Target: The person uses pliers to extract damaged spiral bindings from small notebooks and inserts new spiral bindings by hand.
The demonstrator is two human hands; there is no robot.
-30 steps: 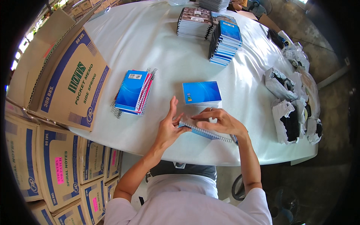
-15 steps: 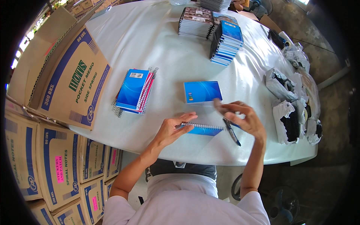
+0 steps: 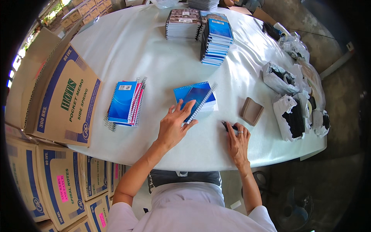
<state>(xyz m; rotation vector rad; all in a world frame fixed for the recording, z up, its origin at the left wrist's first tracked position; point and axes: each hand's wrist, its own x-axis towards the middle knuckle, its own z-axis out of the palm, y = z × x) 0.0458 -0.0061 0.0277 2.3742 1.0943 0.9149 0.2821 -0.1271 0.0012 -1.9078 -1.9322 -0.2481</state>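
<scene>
The left hand point(image 3: 174, 124) grips the spiral notebook point(image 3: 196, 96) across its cover, presumably leaving the coil point(image 3: 202, 103) accessible; the right hand point(image 3: 239, 142) touches the black tool point(image 3: 225, 125), grip indeterminable.

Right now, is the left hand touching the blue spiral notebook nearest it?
Touching: the head view shows the left hand with fingers lying across the blue spiral notebook.

Green lettering point(image 3: 68, 94) is printed on the open carton point(image 3: 83, 102). Green print is also carried by a lower carton point(image 3: 73, 193), to which a lettered pink label point(image 3: 62, 188) is stuck. A white label point(image 3: 125, 87), too small to be read, is borne by a blue notebook point(image 3: 120, 106).
</scene>
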